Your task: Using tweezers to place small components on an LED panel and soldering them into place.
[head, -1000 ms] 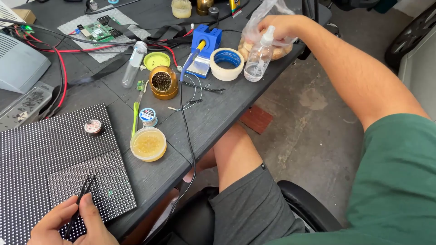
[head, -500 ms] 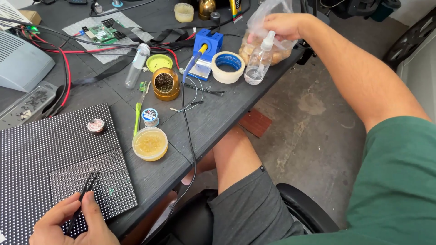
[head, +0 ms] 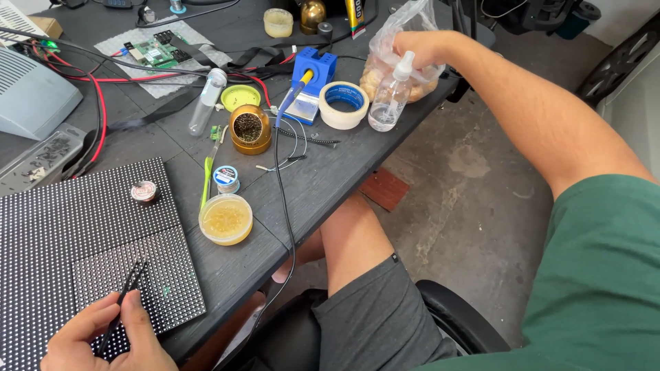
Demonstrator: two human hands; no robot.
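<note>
My right hand (head: 427, 47) reaches across the dark table and grips the white nozzle of a small clear spray bottle (head: 388, 102), which stands near the table's right edge in front of a clear plastic bag (head: 392, 38). At the bottom left my left hand (head: 103, 336) pinches black tweezers (head: 124, 299), their tips resting on a small black dotted LED panel (head: 148, 264). That panel lies on a larger dotted panel (head: 62, 227).
Between the hands lie a round tub of yellow paste (head: 225, 220), a brass tip-cleaner pot (head: 249, 128), a green-handled tool (head: 206, 180), a roll of tape (head: 344, 104), a blue soldering iron stand (head: 313, 72), a clear tube (head: 206, 99), red and black cables (head: 96, 103) and a green circuit board (head: 155, 51).
The view has shifted slightly. My right hand stays on the spray bottle's top, and my left hand has nudged the tweezers a little on the small panel.
</note>
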